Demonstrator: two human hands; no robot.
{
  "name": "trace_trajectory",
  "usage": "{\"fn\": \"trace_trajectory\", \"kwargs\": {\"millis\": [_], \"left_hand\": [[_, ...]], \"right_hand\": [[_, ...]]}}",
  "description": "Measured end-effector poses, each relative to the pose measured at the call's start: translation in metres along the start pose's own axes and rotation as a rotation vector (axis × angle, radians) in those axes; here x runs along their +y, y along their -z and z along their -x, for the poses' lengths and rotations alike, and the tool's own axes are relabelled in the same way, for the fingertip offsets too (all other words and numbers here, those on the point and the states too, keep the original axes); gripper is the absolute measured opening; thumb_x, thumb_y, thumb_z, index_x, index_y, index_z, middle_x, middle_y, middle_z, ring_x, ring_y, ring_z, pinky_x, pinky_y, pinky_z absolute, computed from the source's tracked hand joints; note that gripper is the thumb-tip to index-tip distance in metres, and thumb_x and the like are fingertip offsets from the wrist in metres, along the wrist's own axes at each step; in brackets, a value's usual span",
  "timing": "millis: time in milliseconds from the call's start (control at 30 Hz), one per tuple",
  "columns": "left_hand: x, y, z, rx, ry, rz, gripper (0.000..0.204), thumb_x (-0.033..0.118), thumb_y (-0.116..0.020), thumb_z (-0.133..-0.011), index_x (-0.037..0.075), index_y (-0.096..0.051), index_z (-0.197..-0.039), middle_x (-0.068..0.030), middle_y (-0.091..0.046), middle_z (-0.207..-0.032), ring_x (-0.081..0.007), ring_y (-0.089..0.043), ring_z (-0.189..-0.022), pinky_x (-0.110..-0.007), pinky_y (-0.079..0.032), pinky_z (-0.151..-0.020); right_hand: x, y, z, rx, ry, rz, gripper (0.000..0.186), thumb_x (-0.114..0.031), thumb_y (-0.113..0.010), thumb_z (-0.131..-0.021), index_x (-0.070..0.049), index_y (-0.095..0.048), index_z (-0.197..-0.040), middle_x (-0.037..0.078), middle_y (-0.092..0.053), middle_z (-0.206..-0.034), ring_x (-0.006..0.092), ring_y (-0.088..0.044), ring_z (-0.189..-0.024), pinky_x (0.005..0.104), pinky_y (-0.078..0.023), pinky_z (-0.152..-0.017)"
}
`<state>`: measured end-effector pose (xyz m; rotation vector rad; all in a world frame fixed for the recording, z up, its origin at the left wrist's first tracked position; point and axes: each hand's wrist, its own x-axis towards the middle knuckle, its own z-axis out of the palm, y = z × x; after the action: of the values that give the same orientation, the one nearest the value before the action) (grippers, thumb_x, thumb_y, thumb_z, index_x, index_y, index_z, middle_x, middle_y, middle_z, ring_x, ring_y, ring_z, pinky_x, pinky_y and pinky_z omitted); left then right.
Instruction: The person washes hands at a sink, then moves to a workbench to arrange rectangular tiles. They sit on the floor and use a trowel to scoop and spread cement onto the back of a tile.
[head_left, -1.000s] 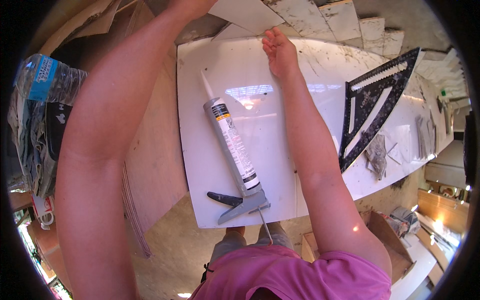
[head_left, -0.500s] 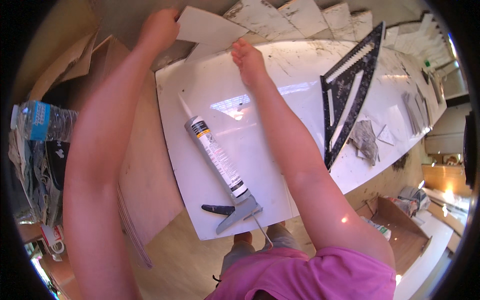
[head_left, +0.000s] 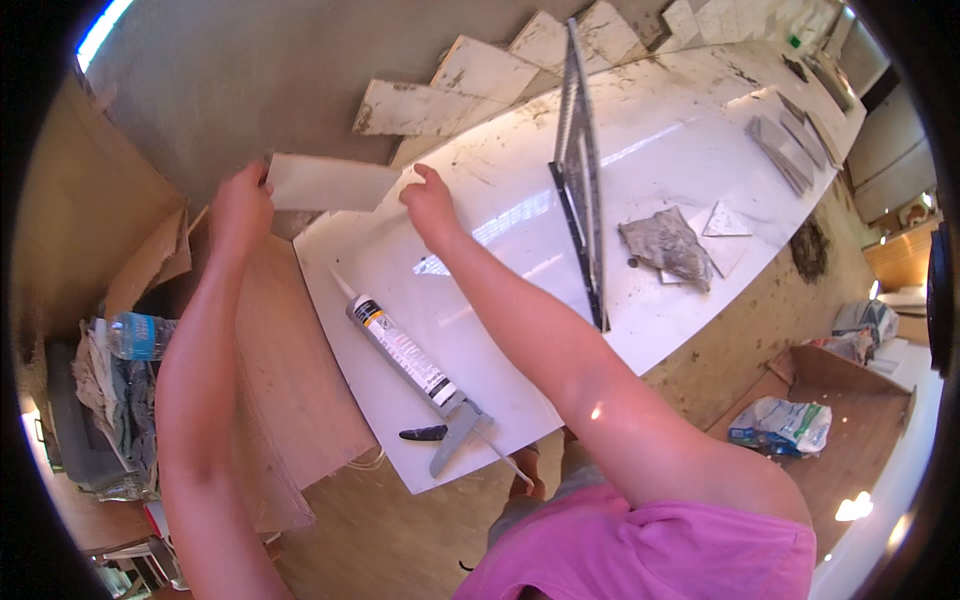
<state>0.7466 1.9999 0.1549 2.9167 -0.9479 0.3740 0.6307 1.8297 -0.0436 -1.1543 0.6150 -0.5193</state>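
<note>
My left hand (head_left: pixel 243 205) grips the left end of a pale rectangular tile (head_left: pixel 325 183). My right hand (head_left: pixel 425 200) is just beside the tile's right end, index finger raised, fingers loosely apart. Below them, on the glossy white panel (head_left: pixel 510 370), lies a grey caulking gun (head_left: pixel 455 430) loaded with a white tube (head_left: pixel 395 345). A black triangular square (head_left: pixel 575 190) appears nearly edge-on to the right of my right hand.
Dirty tiles (head_left: pixel 480 75) line the back. Grey scraps (head_left: pixel 665 250) and stacked strips (head_left: pixel 780 150) lie on the panel's right. A wooden board (head_left: pixel 320 390), bottle (head_left: pixel 140 335) and cloths are left; a bag (head_left: pixel 778 425) sits lower right.
My left hand has pulled the tile down and left, away from the back row, with my right hand following beside it. The view has swung, showing more back wall.
</note>
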Motion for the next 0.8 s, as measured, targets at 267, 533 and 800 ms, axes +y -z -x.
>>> {"fn": "trace_trajectory", "kwargs": {"millis": [267,533,800], "left_hand": [[0.073,0.128,0.098,0.112,-0.403,0.001,0.011,0.005,-0.065,-0.083,0.004,-0.064,-0.094,-0.0146,-0.067,-0.094,-0.0382,-0.064,-0.089,-0.046,-0.050,-0.075],[0.200,0.218,0.194,0.123,-0.939,0.117,0.014,0.003,-0.066,-0.075,0.007,-0.064,-0.088,-0.0086,-0.064,-0.085,-0.0304,-0.065,-0.079,-0.040,-0.052,-0.068],[0.342,0.212,0.251,0.049,-1.199,0.468,0.033,0.015,-0.072,-0.079,0.009,-0.064,-0.111,-0.0098,-0.064,-0.104,-0.0297,-0.063,-0.099,-0.041,-0.050,-0.082]], "right_hand": [[-0.116,0.074,0.151,-0.171,0.750,0.566,0.062,-0.024,-0.074,-0.079,-0.008,-0.052,-0.135,0.019,-0.063,-0.115,0.0359,-0.062,-0.106,0.0432,-0.049,-0.093],[-0.187,0.188,0.301,-0.363,0.654,0.669,0.033,-0.014,-0.073,-0.080,-0.007,-0.065,-0.112,0.013,-0.062,-0.090,0.0306,-0.063,-0.080,0.0396,-0.051,-0.069],[-0.176,0.323,0.419,0.121,0.604,0.641,0.023,0.000,-0.062,-0.084,-0.001,-0.064,-0.108,0.007,-0.061,-0.087,0.0182,-0.060,-0.077,0.0319,-0.049,-0.069]]}}
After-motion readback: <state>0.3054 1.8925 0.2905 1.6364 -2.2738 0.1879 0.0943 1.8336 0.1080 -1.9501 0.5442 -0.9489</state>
